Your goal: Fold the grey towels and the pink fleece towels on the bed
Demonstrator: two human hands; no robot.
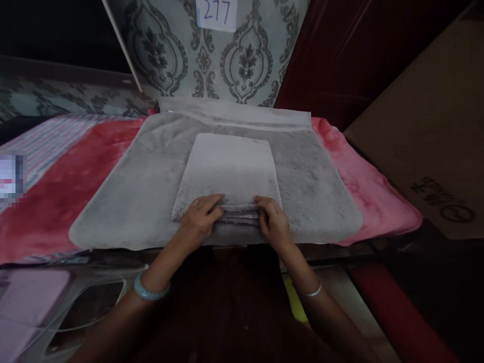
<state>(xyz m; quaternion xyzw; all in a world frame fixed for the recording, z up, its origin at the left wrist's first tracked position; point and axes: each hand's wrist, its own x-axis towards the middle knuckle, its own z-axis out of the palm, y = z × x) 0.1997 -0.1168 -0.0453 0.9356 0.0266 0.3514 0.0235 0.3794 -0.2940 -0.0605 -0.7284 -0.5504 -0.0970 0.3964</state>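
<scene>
- Back wall [247,55], grey paper w/ dark medallion pattern, rises right behind the work surface.
- Dark red panel [340,45] stands to the R of the wallpaper, glossy, a few light streaks.
- Red-pink blanket [86,176] runs under everything; its deeper red part shows on the L, a lighter pink corner on the R.
- Brown carton [427,136], far R, printed w/ dark lettering & a round mark; too dim for me to read in full.
- Grey mat [310,186], rounded near corners, lies flat on the blanket, approx. mid; pale strip [242,113] along its far edge.
- Dark screen [56,38], upper L, light frame edge.
- Striped cloth [49,133], L end, next to the red.
- Folded grey cloth [230,161], plush, in layers, lies mid-mat, its near edge close to the mat's front edge.
- L hand [200,219]: fingers on top, thumb at the near edge, pinching the cloth's layers on the L side.
- R hand [274,222]: same grip, R side, fingers bent over the near edge.
- White card [217,13] on the wall, handwritten no. 277.
- Pale blue-green bangle [149,290], L wrist; thin silvery bangle [313,289], R forearm.
</scene>
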